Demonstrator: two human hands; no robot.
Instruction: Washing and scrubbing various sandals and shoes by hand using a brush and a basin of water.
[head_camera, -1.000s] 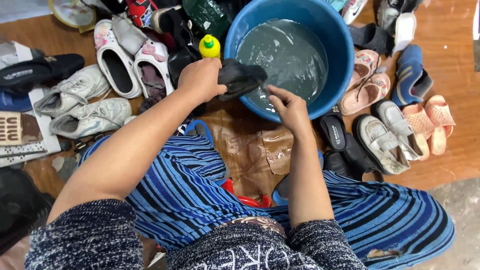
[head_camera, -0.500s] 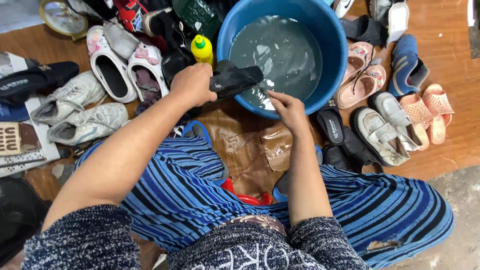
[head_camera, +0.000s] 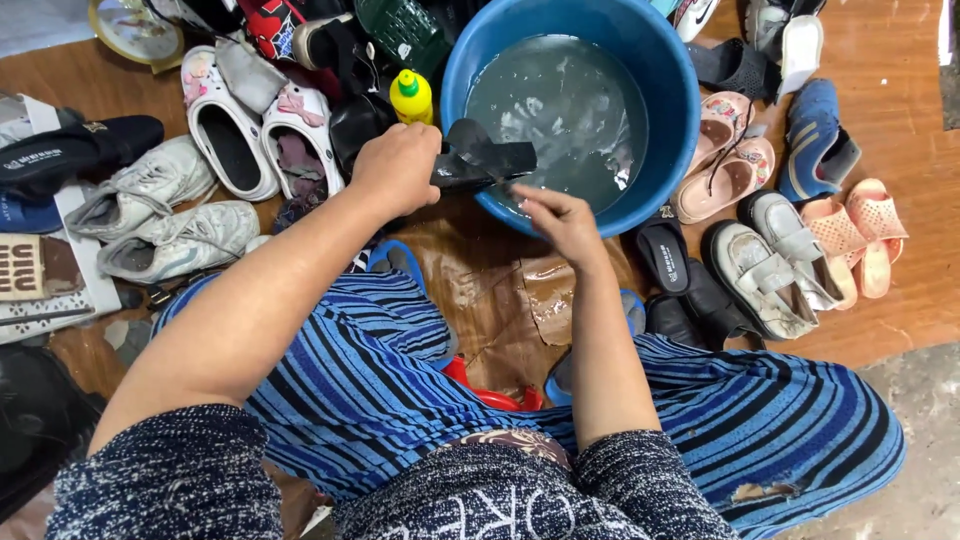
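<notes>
- My left hand (head_camera: 398, 168) is shut tight around a black shoe (head_camera: 482, 160). I hold it over the near rim of the blue tub (head_camera: 672, 110).
- My right hand (head_camera: 556, 214) is curled at the shoe's lower edge. It may be pinching something small, but I cannot tell what.
- The tub is full of grey soapy water (head_camera: 560, 110). I think wet soap could make the shoe slip out and splash in.
- If I push down on the rim, the tub might tip and spill onto the brown paper (head_camera: 500, 300).
- A yellow bottle (head_camera: 411, 97) stands just beside my left hand. My hand could knock it over.
- Shoes lie close on both sides. The only open room is over the water and over my lap.
</notes>
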